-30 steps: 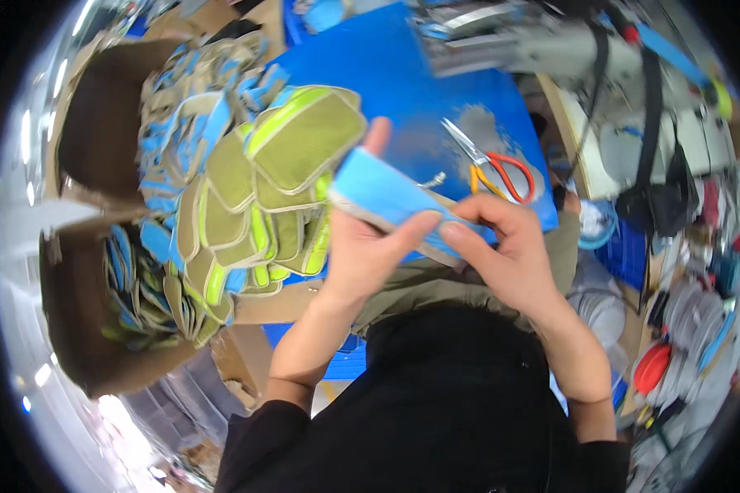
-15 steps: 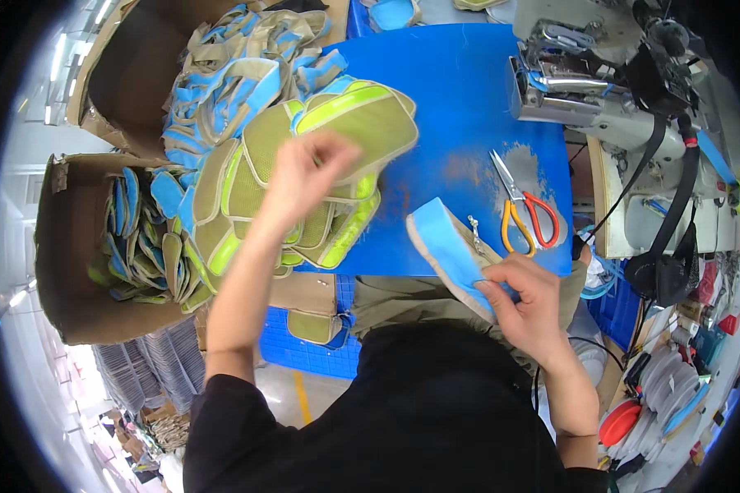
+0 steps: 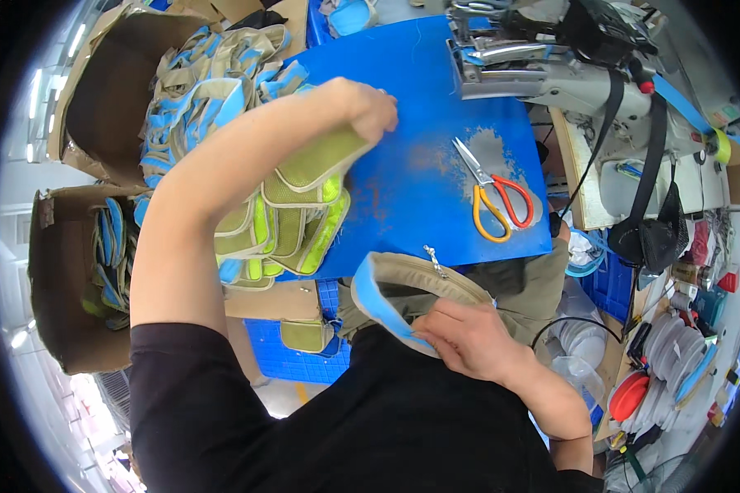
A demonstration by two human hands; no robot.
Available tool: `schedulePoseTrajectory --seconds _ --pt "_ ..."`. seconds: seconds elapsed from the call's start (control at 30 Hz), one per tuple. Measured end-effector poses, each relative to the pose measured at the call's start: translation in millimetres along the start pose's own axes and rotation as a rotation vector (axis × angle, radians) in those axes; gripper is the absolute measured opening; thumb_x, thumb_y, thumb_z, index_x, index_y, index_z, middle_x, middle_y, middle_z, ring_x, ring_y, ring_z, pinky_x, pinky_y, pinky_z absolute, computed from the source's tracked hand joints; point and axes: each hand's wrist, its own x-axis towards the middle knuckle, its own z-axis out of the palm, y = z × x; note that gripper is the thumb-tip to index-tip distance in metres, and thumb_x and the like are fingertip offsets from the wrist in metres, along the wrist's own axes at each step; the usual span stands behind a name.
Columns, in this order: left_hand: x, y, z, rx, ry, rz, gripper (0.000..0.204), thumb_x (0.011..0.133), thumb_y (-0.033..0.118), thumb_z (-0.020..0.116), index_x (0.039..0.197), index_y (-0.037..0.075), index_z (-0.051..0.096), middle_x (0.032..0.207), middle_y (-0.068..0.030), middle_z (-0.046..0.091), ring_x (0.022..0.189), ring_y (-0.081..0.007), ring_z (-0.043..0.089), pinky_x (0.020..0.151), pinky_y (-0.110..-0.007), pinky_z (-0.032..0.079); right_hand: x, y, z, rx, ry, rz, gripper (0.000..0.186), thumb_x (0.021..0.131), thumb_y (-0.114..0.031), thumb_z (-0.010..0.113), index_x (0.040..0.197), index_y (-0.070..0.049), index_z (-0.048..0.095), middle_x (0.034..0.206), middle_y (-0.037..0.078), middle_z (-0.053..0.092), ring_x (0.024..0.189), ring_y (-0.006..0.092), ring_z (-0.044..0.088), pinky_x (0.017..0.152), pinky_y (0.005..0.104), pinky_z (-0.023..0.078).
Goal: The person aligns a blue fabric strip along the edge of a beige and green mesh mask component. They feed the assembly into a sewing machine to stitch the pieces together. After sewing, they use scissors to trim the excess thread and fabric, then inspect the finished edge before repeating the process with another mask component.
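Observation:
My right hand (image 3: 473,338) is closed on a zippered fabric strip (image 3: 378,304), blue on one face and beige on the other. The strip curves into a loop in front of my body, with a silvery zipper pull (image 3: 434,261) hanging at its far edge. My left arm reaches across a pile of green mesh panels (image 3: 304,185) with beige and lime edging. At the far right edge of the top panel my left hand (image 3: 374,111) is curled, its fingertips mostly hidden. Scissors (image 3: 492,185) with one orange and one red handle lie open on the blue table (image 3: 411,181).
A heap of blue and beige strips (image 3: 214,90) lies behind the panels. Cardboard boxes (image 3: 57,271) stand at left, one holding more pieces. A sewing machine (image 3: 543,78) occupies the back right, with hanging black straps (image 3: 654,164).
My left hand has moved away and right over the panels to the top one's far edge. My right hand has drawn the strip nearer my body, where it now bends into a loop.

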Motion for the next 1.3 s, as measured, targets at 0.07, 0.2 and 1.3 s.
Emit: schedulePoseTrajectory --seconds 0.07,0.2,1.3 --pt "8.9 -10.6 -20.8 0.044 -0.228 -0.016 0.036 0.08 0.024 0.072 0.112 0.009 0.078 0.13 -0.0165 0.065 0.124 -0.0371 0.061 0.101 -0.049 0.051 -4.1 -2.0 -0.8 0.021 0.009 0.009 0.017 0.087 -0.003 0.073 0.102 -0.008 0.068 0.087 0.009 0.059 0.075 0.0323 0.066 0.062 0.0423 0.052" --pt "-2.8 -29.3 -19.3 -0.1 -0.112 -0.045 0.027 0.079 0.024 0.079 0.101 0.01 0.078 0.119 -0.017 0.068 0.116 -0.0374 0.063 0.095 -0.049 0.052 -5.2 -3.4 -2.0 0.007 0.053 -0.031 0.014 0.087 -0.005 0.075 0.1 -0.008 0.072 0.084 0.007 0.061 0.07 0.0291 0.064 0.059 0.0401 0.051" --pt "-179.7 60.9 32.7 -1.45 0.921 0.061 0.025 0.095 0.012 0.077 0.102 0.012 0.053 0.085 0.006 0.057 0.083 -0.0047 0.055 0.072 -0.026 0.044 37.3 -39.5 -26.7 0.019 0.187 -0.159 0.013 0.084 -0.008 0.077 0.095 -0.012 0.072 0.102 0.007 0.067 0.09 0.0287 0.067 0.076 0.0409 0.052"
